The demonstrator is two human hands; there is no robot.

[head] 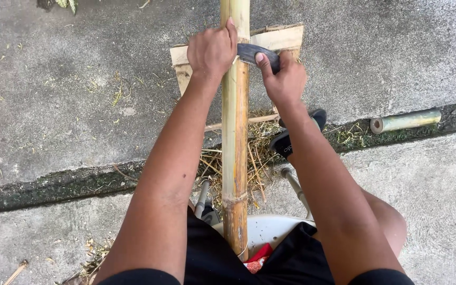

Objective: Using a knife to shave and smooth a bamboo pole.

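Observation:
A long yellow-brown bamboo pole point(235, 132) runs from between my knees up past the top edge of the view. My left hand point(211, 50) is wrapped around the pole near the top. My right hand point(284, 79) grips a dark-bladed knife point(250, 53), thumb pressed on the back of the blade. The blade lies across the pole just beside my left hand's fingers. The pole's far part rests over a flat wooden board point(278, 38) on the concrete.
I sit on a white stool point(270, 228) with metal legs. Bamboo shavings point(257, 153) are heaped under the pole, around a dark sandal point(286, 138). A short cut bamboo piece point(405, 121) lies at right in a mossy groove crossing the concrete floor point(69, 79).

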